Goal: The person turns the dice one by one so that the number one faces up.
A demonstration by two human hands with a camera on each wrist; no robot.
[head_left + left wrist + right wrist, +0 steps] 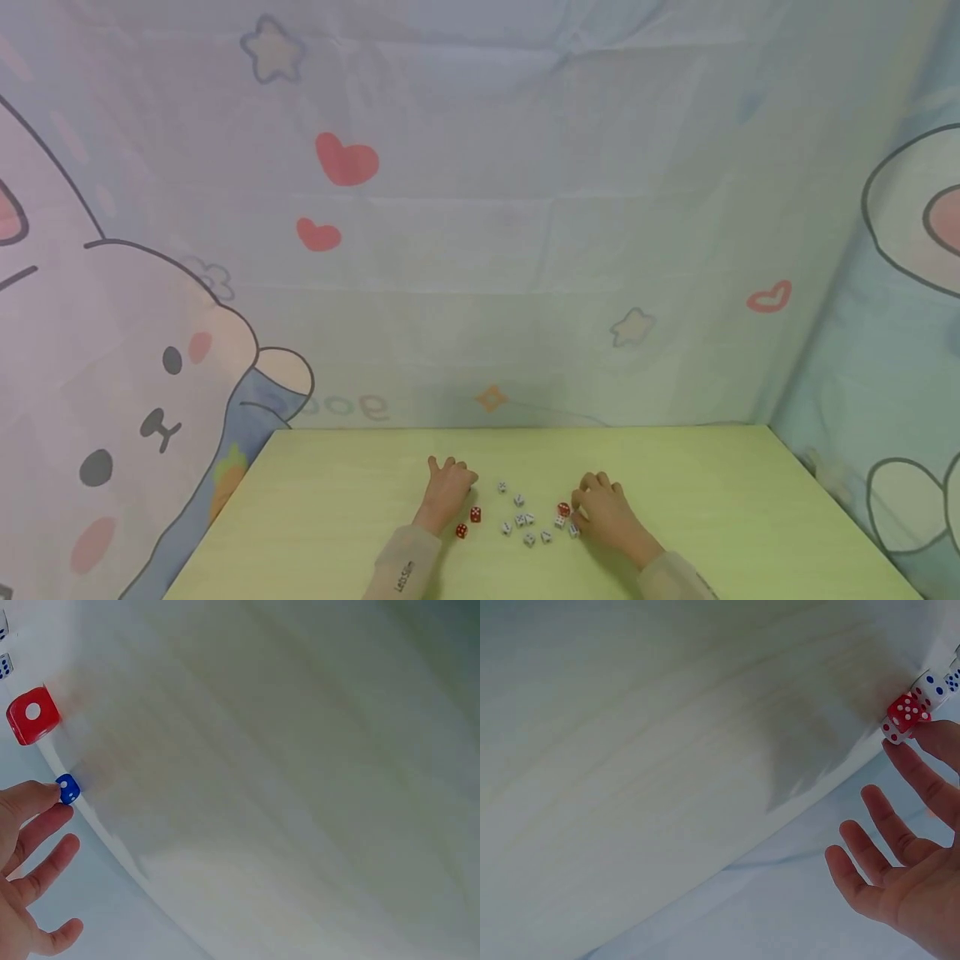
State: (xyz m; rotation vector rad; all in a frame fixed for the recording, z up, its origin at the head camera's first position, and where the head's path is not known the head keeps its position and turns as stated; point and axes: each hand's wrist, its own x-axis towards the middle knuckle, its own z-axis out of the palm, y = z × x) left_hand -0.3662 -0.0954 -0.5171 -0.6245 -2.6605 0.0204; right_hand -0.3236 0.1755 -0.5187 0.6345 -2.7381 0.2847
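My left hand [447,490] is at the left of the dice, its thumb and index finger pinching a blue die [68,789] with white dots. The other fingers spread apart. A red die [33,716] lies close by. On the right side my right hand [609,510] pinches a white die [892,732] with red dots between thumb and index finger, while its remaining fingers are loosely bent. Right behind this white die, in the right wrist view, is a red die [904,712]; a larger-looking white die [929,688] is next to it.
Between the hands several white dice are scattered, among them one die [502,487] at the back and another die [529,540] nearer the front. Two red dice, one at the front [461,531], lie beside the left wrist. A printed cloth [525,250] hangs behind the table [337,517].
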